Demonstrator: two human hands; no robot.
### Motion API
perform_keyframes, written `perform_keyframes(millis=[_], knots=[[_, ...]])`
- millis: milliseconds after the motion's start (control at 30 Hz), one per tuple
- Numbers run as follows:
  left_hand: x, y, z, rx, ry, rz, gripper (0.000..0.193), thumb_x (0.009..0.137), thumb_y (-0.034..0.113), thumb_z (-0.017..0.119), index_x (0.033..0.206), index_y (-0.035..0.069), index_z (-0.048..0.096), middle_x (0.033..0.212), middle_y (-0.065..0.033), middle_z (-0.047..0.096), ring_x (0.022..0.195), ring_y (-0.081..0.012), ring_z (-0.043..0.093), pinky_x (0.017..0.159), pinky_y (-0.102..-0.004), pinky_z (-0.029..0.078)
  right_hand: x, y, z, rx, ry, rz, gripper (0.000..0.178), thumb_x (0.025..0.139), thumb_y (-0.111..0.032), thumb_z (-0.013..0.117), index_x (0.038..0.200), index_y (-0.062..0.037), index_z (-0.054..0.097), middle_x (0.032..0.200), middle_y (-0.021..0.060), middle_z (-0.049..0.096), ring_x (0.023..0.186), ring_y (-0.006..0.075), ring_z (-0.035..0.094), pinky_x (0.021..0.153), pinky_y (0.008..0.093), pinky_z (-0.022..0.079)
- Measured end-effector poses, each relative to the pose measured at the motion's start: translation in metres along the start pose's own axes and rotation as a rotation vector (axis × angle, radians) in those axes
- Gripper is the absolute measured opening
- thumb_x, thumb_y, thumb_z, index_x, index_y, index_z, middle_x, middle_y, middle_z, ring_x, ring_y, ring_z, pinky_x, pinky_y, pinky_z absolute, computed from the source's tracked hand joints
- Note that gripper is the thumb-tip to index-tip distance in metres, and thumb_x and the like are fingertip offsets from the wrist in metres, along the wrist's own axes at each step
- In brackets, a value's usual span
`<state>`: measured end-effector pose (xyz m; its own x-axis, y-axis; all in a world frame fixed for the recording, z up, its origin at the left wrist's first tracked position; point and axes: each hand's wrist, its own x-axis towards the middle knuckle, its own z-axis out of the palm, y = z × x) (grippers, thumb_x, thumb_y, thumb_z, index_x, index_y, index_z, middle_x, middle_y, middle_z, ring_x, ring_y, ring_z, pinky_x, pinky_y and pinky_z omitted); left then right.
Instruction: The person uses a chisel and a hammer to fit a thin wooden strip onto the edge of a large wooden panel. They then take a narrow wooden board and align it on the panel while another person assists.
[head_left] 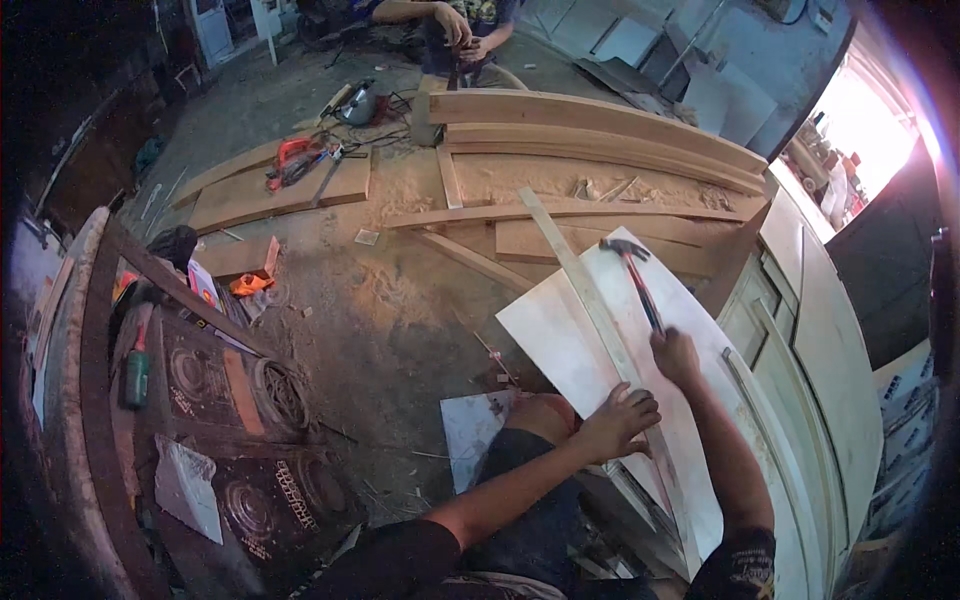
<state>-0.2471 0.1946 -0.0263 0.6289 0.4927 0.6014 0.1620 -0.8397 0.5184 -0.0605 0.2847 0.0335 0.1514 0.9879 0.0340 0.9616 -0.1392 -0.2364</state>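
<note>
A claw hammer (640,285) with a red and black handle is in my right hand (675,356), fingers wrapped round the handle's lower end. Its metal head points away from me, above a white board (552,318). Along that board lies a long, narrow wooden strip (578,268), its far end sticking out past the board's edge. Lower down the strip, my left hand (620,424) is closed over it with curled fingers. Whether something small is also between those fingertips is hidden.
Curved timber beams (600,115) and planks lie on the sawdust-covered floor ahead. A red power tool (292,160) rests on a plank. At left is a dark case (200,390) with a green bottle (136,375). White panels (820,330) lean at right. Another person's hands (468,40) work at the back.
</note>
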Motion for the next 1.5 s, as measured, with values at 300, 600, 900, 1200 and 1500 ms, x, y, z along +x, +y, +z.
perform_keyframes(millis=[300,600,900,1200,1500], knots=[[0.008,0.01,0.003,0.036,-0.042,0.028,0.063,0.074,0.043,0.075,0.123,0.01,0.055,0.122,-0.0075,0.051,0.127,-0.0274,0.044,0.109,-0.0584,0.029,0.216,-0.141,-0.049,1.524,-0.262,0.404,0.042,0.1,-0.045,0.042,0.075,-0.0131,0.051,0.049,-0.0021,0.034,0.036,0.0127,0.032,0.035,0.0289,0.027],[0.008,0.016,-0.007,0.019,0.018,0.028,0.063,0.071,0.041,0.077,0.12,0.008,0.056,0.12,-0.0079,0.052,0.124,-0.0283,0.046,0.108,-0.0575,0.031,0.201,-0.291,-0.087,1.821,-0.433,0.399,0.032,0.098,-0.035,0.038,0.076,-0.014,0.05,0.05,-0.0059,0.03,0.038,0.0081,0.023,0.036,0.0246,0.018],[0.011,0.013,-0.006,0.005,0.011,0.057,0.06,0.073,0.046,0.074,0.116,0.009,0.057,0.114,-0.0099,0.055,0.123,-0.0297,0.047,0.108,-0.0567,0.032,0.174,-0.299,-0.068,1.714,-0.497,0.286,0.038,0.101,-0.047,0.039,0.081,-0.0153,0.045,0.057,-0.0052,0.031,0.043,0.0096,0.026,0.04,0.0261,0.021],[0.008,0.01,0.001,0.06,0.021,0.04,0.066,0.072,0.051,0.075,0.12,0.009,0.057,0.119,-0.0075,0.054,0.125,-0.0274,0.045,0.107,-0.0526,0.032,0.165,-0.311,-0.075,1.59,-0.377,0.193,0.039,0.104,-0.047,0.034,0.084,-0.0158,0.045,0.06,-0.0074,0.033,0.045,0.0063,0.027,0.042,0.0237,0.022],[0.006,0.009,0.001,0.063,0.03,0.037,0.066,0.071,0.051,0.076,0.118,0.009,0.056,0.119,-0.0089,0.054,0.124,-0.0286,0.045,0.106,-0.0521,0.033,0.172,-0.314,-0.073,1.439,-0.322,0.107,0.04,0.103,-0.05,0.037,0.082,-0.0161,0.043,0.061,-0.0078,0.032,0.047,0.0066,0.026,0.045,0.0239,0.023]])
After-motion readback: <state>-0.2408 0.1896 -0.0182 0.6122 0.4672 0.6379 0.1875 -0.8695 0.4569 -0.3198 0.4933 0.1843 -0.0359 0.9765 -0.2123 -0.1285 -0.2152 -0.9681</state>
